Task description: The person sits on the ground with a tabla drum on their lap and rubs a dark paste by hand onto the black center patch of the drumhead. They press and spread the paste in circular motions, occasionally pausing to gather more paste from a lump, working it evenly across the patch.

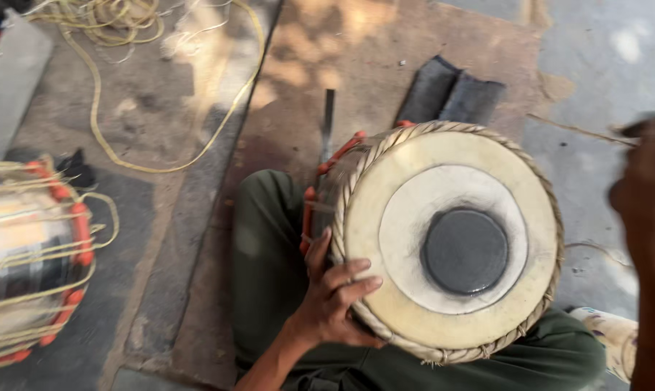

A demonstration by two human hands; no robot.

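Left hand (332,297) grips the drum (450,239) by its braided rim, fingers curled.
Right hand (649,195) beside the drum, blurred, cut off; its grip unreadable.

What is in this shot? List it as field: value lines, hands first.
left hand: grips the braided rim of the drum, fingers on the skin
right hand: raised at the frame's right edge, blurred; grasp unclear
drum: tilted on the lap, pale head with dark round patch
second drum: on the ground, left
cord: yellow, loose on the ground
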